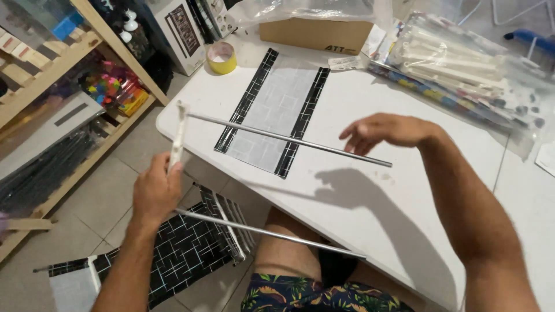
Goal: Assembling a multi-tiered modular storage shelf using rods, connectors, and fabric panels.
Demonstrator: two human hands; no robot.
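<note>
Left hand grips white connector bar at frame left; right hand spread, loose over upper rod; steady that rod, keep it level above bench.

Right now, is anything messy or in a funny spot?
Yes. A black patterned fabric panel lies on the floor tiles beside the white table, while a matching panel lies flat on the tabletop. The left hand grips a white bar with two metal rods attached.
</note>
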